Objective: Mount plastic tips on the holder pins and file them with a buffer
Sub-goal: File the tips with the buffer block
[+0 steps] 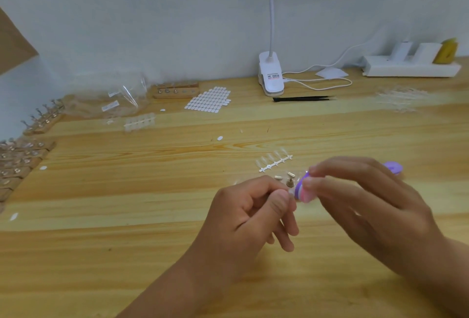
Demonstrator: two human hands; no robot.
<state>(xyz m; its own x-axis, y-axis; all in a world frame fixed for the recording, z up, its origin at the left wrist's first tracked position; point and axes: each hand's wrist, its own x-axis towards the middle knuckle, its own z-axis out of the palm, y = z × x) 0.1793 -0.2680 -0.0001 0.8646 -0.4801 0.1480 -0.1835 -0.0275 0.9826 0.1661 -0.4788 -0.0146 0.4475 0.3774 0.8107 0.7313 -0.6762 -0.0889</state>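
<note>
The left hand (pixel 253 216) hovers low over the wooden tabletop (pixel 152 254), its grip pinched: thumb and forefinger press together on a small clear plastic tip (pixel 291 192). The blur hides whether a pin sits under the tip. The other fingers curl loosely below.

The right hand (pixel 368 203) comes in from the right, its grip closed round a buffer (pixel 305 190) with pink and purple layers. The thumb and fingers hold it near its front end, and its purple far end pokes out behind the hand. The buffer's front end touches the pinched tip.

Just behind the two hands, two brass holder pins (pixel 289 180) stand on the tabletop. Just beyond them lies a strip of clear tips (pixel 275 161).

Farther back are black tweezers (pixel 302 98), a white clip lamp (pixel 271 74) with its cord, and a white power strip (pixel 411 66) against the wall. A sheet of white adhesive tabs (pixel 209 99) lies beside a wooden holder block (pixel 176 90), with clear plastic bags (pixel 114 100) to its left. Rows of wooden holders (pixel 17 160) with mounted tips line the left edge
</note>
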